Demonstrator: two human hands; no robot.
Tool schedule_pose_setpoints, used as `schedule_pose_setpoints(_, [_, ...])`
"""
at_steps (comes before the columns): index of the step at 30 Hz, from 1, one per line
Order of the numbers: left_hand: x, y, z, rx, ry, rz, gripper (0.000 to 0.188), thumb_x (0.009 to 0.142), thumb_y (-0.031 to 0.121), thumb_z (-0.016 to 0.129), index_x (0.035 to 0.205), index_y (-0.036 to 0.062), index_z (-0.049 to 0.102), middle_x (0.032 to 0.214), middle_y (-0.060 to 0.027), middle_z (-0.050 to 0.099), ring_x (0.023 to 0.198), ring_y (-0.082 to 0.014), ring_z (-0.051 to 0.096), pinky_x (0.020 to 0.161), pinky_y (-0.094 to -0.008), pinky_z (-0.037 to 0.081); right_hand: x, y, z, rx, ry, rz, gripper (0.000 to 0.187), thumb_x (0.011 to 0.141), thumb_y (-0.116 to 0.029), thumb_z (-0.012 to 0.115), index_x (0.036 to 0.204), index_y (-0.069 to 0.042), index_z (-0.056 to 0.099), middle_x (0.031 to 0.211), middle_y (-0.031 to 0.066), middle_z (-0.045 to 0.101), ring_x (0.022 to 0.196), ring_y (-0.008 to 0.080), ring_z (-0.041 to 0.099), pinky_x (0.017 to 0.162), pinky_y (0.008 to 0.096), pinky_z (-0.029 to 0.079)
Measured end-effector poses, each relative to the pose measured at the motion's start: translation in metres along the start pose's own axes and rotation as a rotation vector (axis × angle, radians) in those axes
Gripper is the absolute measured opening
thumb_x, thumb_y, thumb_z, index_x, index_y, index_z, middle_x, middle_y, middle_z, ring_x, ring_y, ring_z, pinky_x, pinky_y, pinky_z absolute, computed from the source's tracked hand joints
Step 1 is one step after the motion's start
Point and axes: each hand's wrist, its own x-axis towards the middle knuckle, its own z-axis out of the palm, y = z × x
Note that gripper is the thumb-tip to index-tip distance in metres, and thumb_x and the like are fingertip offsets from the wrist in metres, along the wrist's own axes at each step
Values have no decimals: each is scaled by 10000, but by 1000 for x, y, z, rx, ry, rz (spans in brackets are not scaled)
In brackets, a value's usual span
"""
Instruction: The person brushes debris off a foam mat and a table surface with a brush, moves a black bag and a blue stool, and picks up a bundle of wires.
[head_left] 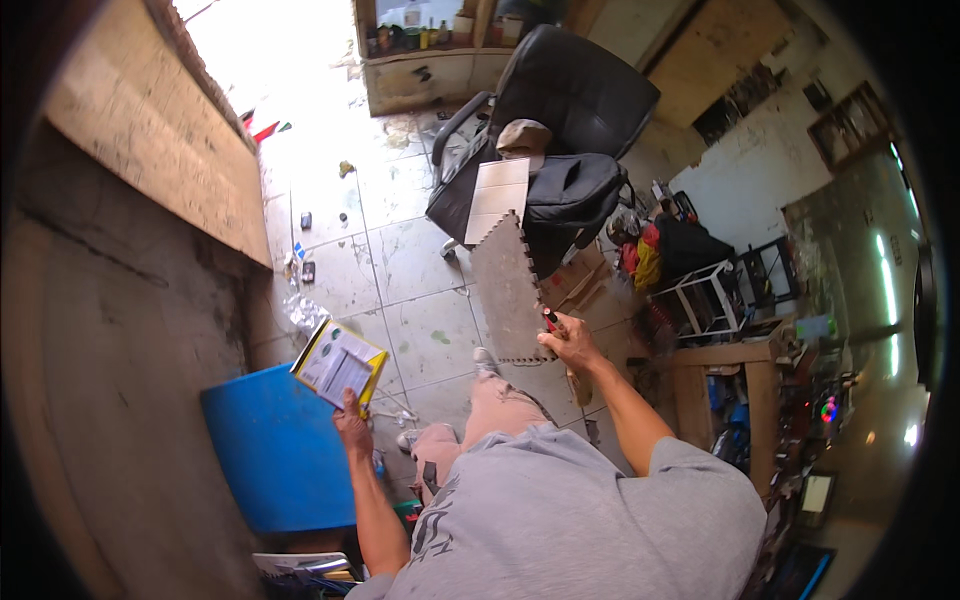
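Observation:
My left hand (352,428) is closed on the lower edge of a flat yellow-and-white printed package (345,368), held up in front of the blue bin-like surface. My right hand (572,346) grips a grey mat tile (500,285) with jigsaw-toothed edges by its right side. The tile hangs upright above the floor, and its top overlaps the office chair. From the same hand sticks a slim red-and-black object (550,319); its kind cannot be made out.
A black office chair (590,85) carries a black backpack (575,190), a cap (524,138) and a cardboard piece (497,195). Cluttered wooden shelving (760,400) stands at right. A blue plastic surface (270,450) lies at left. Small litter dots the tiled floor (425,335).

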Motion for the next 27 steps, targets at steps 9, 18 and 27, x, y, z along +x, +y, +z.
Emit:
schedule_pose_setpoints(9, [30,9,219,2,-254,-51,257,939,360,634,997,110,626,756,66,523,605,-45,427,518,-212,328,22,17,-118,252,97,-69,281,807,-150,677,1043,-6,629,632,62,540,581,171,525,593,337,444])
schedule_pose_setpoints(18, [64,12,361,-130,-513,-145,265,923,349,665,978,101,589,728,42,481,538,-50,383,475,-218,327,128,74,-155,488,353,-104,171,813,-178,675,826,-9,651,606,7,568,566,100,515,550,304,410])
schedule_pose_setpoints(27, [182,15,447,2,-581,-266,319,907,394,670,937,83,606,636,49,463,456,-45,336,430,-224,292,251,74,-156,571,478,3,189,791,-196,741,743,-47,634,680,-17,597,634,81,525,608,261,407])
